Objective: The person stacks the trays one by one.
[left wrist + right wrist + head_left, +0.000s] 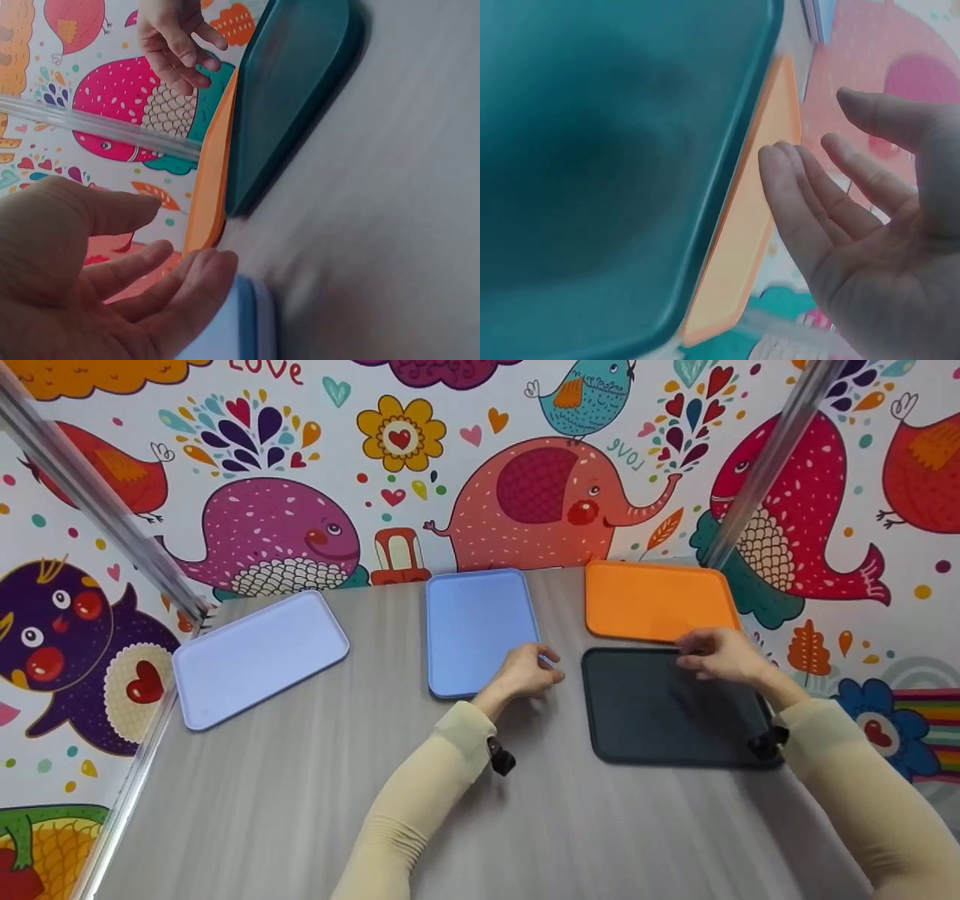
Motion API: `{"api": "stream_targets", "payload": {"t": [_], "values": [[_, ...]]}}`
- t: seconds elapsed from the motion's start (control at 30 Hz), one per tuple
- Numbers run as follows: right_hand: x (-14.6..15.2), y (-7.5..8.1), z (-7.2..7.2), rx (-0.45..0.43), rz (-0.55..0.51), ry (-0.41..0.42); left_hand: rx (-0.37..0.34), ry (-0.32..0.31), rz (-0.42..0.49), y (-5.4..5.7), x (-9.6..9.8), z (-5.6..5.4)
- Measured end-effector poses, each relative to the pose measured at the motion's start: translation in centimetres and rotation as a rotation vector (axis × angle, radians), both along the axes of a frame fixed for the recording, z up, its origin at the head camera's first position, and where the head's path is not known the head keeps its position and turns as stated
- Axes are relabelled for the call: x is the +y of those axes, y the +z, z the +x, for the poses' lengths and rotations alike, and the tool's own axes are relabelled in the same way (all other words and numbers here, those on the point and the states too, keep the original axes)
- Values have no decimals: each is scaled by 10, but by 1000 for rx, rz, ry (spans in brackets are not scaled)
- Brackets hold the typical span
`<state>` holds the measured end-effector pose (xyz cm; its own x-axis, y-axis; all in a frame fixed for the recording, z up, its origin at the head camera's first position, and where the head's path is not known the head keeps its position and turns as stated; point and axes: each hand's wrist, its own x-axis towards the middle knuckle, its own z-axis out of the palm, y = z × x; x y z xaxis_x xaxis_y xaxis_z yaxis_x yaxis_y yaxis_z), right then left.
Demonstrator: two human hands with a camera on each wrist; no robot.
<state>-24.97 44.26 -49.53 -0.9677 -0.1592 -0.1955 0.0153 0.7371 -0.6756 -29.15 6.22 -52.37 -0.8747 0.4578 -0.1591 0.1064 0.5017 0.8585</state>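
My left hand [526, 670] hovers by the right front corner of a blue tray [476, 622], its fingers loosely bent with nothing in them. In the left wrist view the thumb and fingers of that hand [112, 277] stand apart. Over the far right part of a dark green tray [667, 716] is my right hand [721, 656], near the front edge of an orange tray [652, 596]. The right wrist view shows this hand [870, 202] with relaxed fingers and an empty grasp. All these trays lie flat on the table.
A pale lavender tray [259, 660] lies slanted at the left of the grey wood-grain table [300, 795]. Printed cartoon walls [405, 510] stand behind and at the sides, with metal posts [112, 502] at the corners.
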Motion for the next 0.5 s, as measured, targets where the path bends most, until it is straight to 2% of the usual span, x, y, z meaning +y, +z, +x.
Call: {"api": "stream_targets", "payload": {"t": [0.1,0.17,0.2,0.27,0.4,0.43,0.5], "values": [[22,1,9,-24,3,-67,-48,10,16,2,8,12],[36,1,14,-38,25,-102,-54,14,12,-1,14,16],[43,2,17,-47,38,-116,-28,21,16,-14,18,14],[56,2,23,-72,75,-143,-31,30,15,-24,25,12],[73,-2,33,-123,137,-186,-24,83,-8,-68,44,1],[76,-4,36,-130,151,-196,-42,91,-21,-69,47,0],[81,-10,40,-130,171,-213,-27,122,-38,-87,56,-3]]}}
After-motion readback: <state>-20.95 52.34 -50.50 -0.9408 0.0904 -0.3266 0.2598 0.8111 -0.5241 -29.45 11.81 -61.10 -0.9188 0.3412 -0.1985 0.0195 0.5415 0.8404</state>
